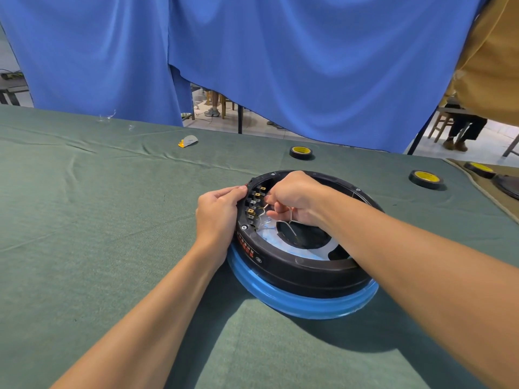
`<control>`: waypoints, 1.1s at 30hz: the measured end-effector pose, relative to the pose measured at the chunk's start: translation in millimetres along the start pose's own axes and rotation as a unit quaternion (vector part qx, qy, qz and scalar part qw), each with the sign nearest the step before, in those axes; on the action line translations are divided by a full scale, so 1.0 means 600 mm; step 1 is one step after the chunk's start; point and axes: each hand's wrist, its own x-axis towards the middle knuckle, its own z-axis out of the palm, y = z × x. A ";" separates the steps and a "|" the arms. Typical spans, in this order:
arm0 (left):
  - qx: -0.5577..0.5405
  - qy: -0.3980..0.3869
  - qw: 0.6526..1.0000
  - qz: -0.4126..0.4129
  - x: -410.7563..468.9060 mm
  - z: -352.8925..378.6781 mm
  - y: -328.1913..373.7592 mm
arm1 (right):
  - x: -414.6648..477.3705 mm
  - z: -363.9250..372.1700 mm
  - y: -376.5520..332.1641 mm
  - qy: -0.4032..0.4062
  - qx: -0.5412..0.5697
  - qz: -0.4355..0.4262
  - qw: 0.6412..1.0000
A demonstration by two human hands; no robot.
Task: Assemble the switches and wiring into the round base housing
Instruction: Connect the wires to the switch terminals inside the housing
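Your black, blue-rimmed round base housing (295,272) sits mid-worktop (98,220). Your left hand (217,214) grips its rim beside the switches (254,200); your right hand (295,196) pinches a thin wire (291,229) inside. Open cloth lies left, tape rolls (301,152) behind.

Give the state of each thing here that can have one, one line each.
round base housing, open on top, resting on a blue ring.
switches, seated in the housing's left wall, terminals showing.
wire, loose, held inside the housing.
left hand, gripping the housing's rim.
right hand, pinching the wire.
tape rolls, lying flat, untouched.
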 end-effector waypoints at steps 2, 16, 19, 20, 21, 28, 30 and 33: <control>-0.001 -0.002 1.000 -0.002 0.003 -0.001 0.000 | 0.002 0.003 0.001 0.012 -0.009 -0.004 1.000; -0.007 -0.010 1.000 -0.003 0.005 -0.001 -0.007 | -0.002 -0.003 0.005 0.024 -0.070 -0.035 0.997; -0.014 -0.007 1.000 -0.004 0.003 0.000 -0.007 | 0.003 -0.002 0.012 0.080 -0.238 -0.115 0.961; -0.016 -0.007 1.000 -0.003 0.003 0.000 -0.007 | 0.002 -0.002 0.014 0.087 -0.273 -0.135 0.949; -0.017 -0.006 1.000 -0.002 0.003 0.000 -0.007 | 0.000 -0.002 0.016 0.090 -0.295 -0.149 0.939; -0.015 -0.002 1.000 0.002 0.003 0.000 -0.005 | -0.024 -0.017 0.006 0.100 -0.381 -0.214 0.894; -0.012 -0.003 1.000 0.007 0.003 0.000 -0.005 | -0.035 -0.022 0.006 0.082 -0.405 -0.245 0.877; -0.006 -0.009 1.000 0.018 0.002 -0.001 -0.005 | -0.053 -0.020 0.009 0.033 -0.405 -0.263 0.875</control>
